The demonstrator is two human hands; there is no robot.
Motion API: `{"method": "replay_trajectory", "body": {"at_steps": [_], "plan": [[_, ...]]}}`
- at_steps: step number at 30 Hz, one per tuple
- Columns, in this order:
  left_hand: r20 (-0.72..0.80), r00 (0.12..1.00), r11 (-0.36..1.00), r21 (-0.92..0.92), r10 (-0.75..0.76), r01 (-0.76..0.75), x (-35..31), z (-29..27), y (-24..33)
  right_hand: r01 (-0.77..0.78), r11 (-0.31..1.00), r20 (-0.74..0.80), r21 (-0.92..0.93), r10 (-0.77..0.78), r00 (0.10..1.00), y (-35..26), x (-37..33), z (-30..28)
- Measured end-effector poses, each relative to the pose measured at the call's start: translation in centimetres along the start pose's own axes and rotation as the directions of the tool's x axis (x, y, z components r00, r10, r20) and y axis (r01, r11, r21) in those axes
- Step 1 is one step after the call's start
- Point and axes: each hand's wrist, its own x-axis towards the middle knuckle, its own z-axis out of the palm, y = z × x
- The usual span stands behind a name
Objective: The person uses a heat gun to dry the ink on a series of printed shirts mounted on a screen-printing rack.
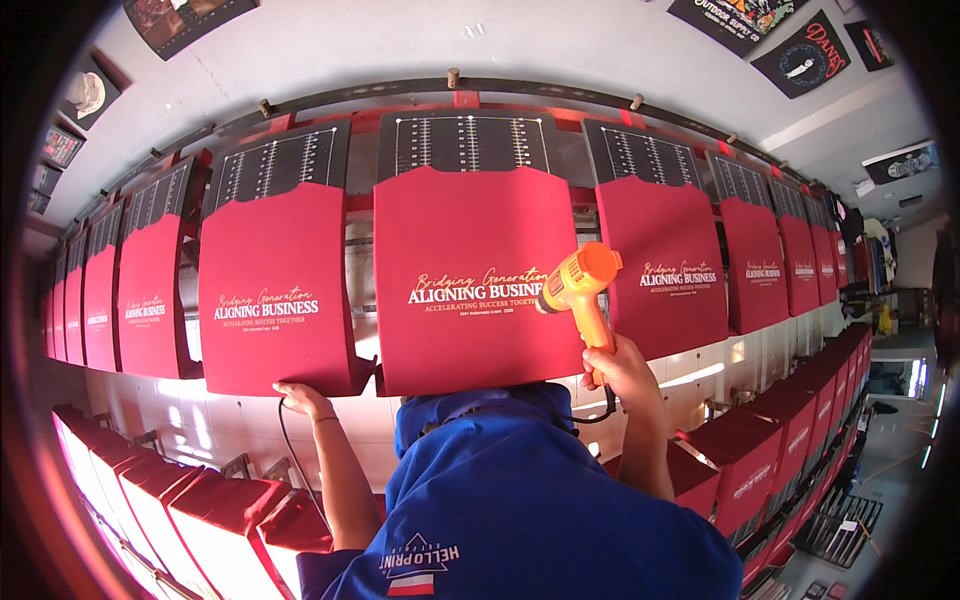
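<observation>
Head view: right hand (pixel 622 372) grips heat gun (pixel 583 288), left hand (pixel 308 400) extended forward.

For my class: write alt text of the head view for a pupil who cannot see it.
A person's right hand holds an orange heat gun over a printed red shirt. The left hand is at the lower edge of the neighbouring shirt on the left; more red shirts hang in rows.

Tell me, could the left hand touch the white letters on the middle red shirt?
Probably yes: the left hand is by the bottom edge of the neighbouring red shirt, and nothing covers the left end of the white letters. The orange heat gun hides only their right end.
</observation>
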Motion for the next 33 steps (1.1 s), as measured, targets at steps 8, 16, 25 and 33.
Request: {"method": "replay_trajectory", "body": {"at_steps": [8, 16, 25, 33], "plan": [[0.011, 1.0, 0.999, -0.032, -0.007, 0.008, 0.4, -0.3, -0.3, 0.054, 0.998, 0.022, -0.041, -0.053, 0.998, 0.2, 0.0, 0.6], [-0.049, 0.999, 1.0, -0.006, -0.004, 0.003, -0.3, -0.2, 0.0, 0.01, 1.0, 0.073, -0.026, -0.008, 0.997, 0.4, 0.4, 0.8], [-0.009, 1.0, 0.999, 0.052, 0.003, -0.003, -0.2, 0.2, -0.1, -0.021, 0.997, 0.159, 0.071, 0.01, 0.987, 0.7, 1.0, -0.4], [-0.036, 0.996, 0.904, 0.423, 0.081, -0.058, 5.0, -1.1, -3.7, -0.009, 0.997, 0.257, 0.076, -0.011, 0.966, 0.0, 1.4, 0.0]]}}
